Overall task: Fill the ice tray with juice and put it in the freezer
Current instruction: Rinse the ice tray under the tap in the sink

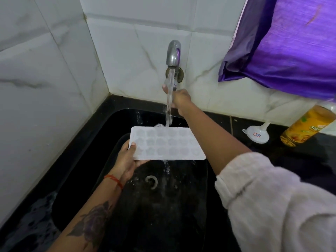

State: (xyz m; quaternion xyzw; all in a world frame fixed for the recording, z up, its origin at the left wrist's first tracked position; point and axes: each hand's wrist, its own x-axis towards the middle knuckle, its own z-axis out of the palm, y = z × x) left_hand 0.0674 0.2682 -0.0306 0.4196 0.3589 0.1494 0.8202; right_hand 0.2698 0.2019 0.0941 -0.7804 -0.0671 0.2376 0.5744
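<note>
L hand (125, 160) grips white flower-mould plastic ice tray (167, 145) by its left end, over black sink (76, 160), under running water. R arm stretched fwd, R hand (179, 100) closed on steel wall tap's (173, 54) knob.

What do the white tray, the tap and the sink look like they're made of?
The ice tray looks like matte, slightly translucent white plastic or silicone; the moulded shapes show through it faintly. The tap seems to be dull grey metal, since it reflects the purple cloth. The sink is glossy black, perhaps stone or composite; the picture cannot settle which.
</note>
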